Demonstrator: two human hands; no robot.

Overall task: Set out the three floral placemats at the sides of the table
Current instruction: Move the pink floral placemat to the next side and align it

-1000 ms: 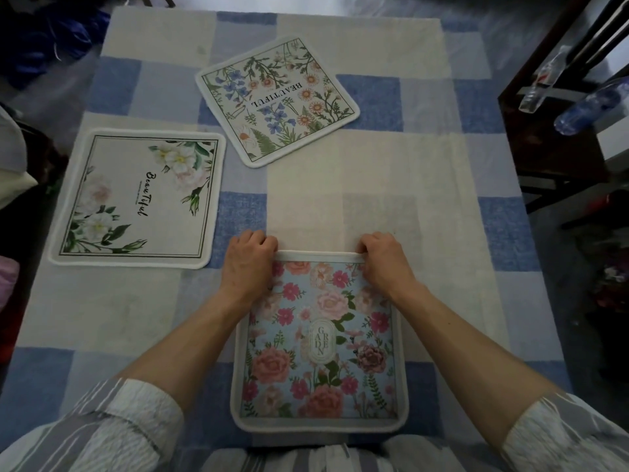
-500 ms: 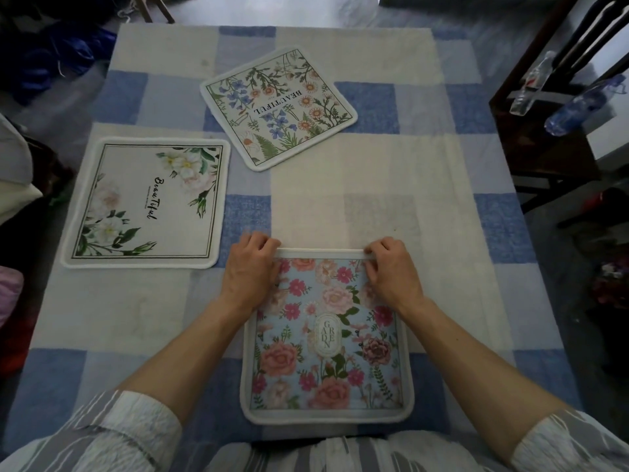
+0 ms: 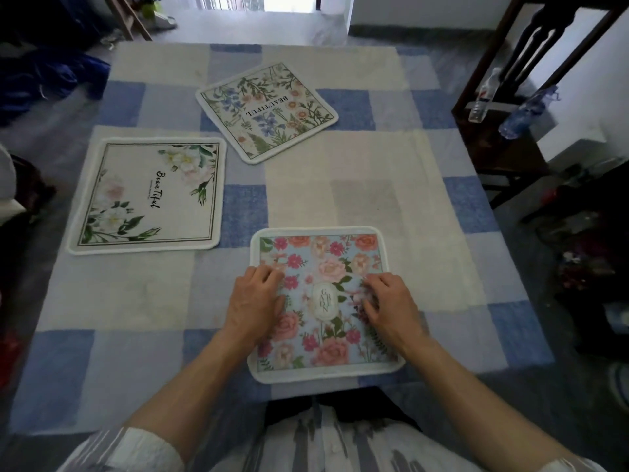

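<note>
Touching rose placemat [image 3: 326,255] mid-surface, left hand [image 3: 253,303], right hand [image 3: 391,306], fingers [image 3: 374,284] bent

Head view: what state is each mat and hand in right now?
Rose placemat: flat at the near edge, both hands on it.
White-flower placemat: flat at the left side, untouched.
Wildflower placemat: flat at the far side, askew, untouched.
Left hand: rests on the rose placemat, fingers bent.
Right hand: rests there too.

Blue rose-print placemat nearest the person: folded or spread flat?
Spread flat: the blue rose-print placemat shows all four white-edged corners; left hand and right hand rest on it.
</note>
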